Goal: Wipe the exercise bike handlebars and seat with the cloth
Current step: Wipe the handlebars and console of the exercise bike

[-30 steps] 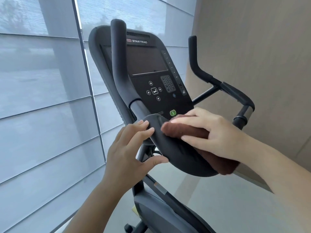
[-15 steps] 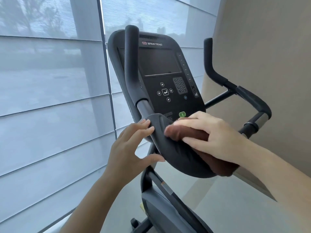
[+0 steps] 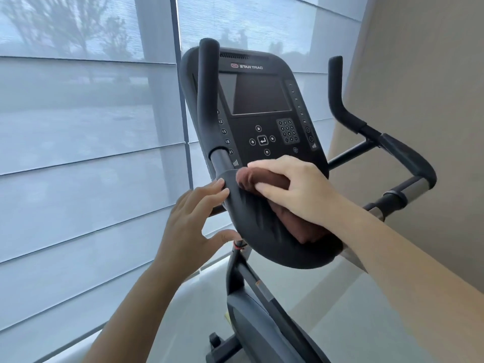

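A black exercise bike stands before me, its console (image 3: 262,100) facing me. The left handlebar (image 3: 251,226) curves down from an upright grip (image 3: 208,95) into a wide padded loop. My right hand (image 3: 296,189) holds a brown cloth (image 3: 258,179) and presses it onto the top of that padded loop. My left hand (image 3: 193,221) rests on the loop's left side, fingers straight on top and thumb underneath. The right handlebar (image 3: 392,148) is untouched. The seat is not in view.
A window with grey mesh blinds (image 3: 78,153) fills the left side. A beige wall (image 3: 419,74) stands close on the right. The bike's frame and shroud (image 3: 251,318) run down toward a pale floor (image 3: 353,323).
My right hand and the cloth have slid up the padded loop toward the upright grip. My left hand stays on the loop's left side. The camera has turned left.
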The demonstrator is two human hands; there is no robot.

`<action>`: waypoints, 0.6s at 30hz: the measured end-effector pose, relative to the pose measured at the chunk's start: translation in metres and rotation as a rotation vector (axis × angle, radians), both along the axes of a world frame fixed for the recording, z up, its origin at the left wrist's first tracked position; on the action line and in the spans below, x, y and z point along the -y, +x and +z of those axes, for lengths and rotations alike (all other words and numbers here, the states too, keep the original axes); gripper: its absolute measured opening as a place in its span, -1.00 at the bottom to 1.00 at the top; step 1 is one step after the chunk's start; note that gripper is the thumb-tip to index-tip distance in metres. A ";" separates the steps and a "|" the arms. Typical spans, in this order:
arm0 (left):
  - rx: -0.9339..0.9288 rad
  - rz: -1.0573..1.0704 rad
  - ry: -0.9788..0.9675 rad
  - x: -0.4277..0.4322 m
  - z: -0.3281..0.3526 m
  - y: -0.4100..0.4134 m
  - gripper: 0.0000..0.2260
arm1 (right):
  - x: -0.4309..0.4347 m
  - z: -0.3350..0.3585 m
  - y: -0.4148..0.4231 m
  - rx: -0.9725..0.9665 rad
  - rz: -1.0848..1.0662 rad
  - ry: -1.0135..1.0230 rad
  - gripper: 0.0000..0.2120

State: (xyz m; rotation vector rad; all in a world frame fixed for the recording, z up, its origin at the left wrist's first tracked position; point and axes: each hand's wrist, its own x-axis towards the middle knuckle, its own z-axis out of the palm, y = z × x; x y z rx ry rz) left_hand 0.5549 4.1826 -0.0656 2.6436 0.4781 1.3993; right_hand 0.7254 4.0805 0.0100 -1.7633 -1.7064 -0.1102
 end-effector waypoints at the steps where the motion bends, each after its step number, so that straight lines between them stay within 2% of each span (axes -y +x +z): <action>1: 0.011 -0.015 -0.010 0.000 0.000 0.000 -0.42 | 0.015 -0.003 0.000 0.028 0.006 -0.023 -0.65; 4: 0.043 -0.055 0.007 -0.005 -0.001 0.001 -0.44 | 0.060 -0.021 -0.005 0.190 -0.043 0.005 -0.65; 6: 0.064 -0.083 0.037 -0.010 -0.001 0.004 -0.48 | 0.075 -0.031 -0.009 0.222 -0.106 0.076 -0.66; 10: 0.074 -0.177 0.030 -0.023 0.005 0.005 -0.40 | 0.055 -0.012 -0.016 0.012 -0.189 0.123 -0.60; 13: 0.038 -0.253 0.035 -0.039 0.015 0.006 -0.33 | 0.012 0.006 -0.029 0.013 -0.337 0.190 -0.58; 16: -0.032 -0.272 0.061 -0.065 0.025 0.010 -0.29 | -0.019 0.005 -0.045 0.068 -0.374 -0.054 -0.55; 18: -0.066 -0.303 0.064 -0.082 0.029 0.014 -0.32 | -0.017 0.004 -0.048 0.037 -0.346 -0.138 -0.56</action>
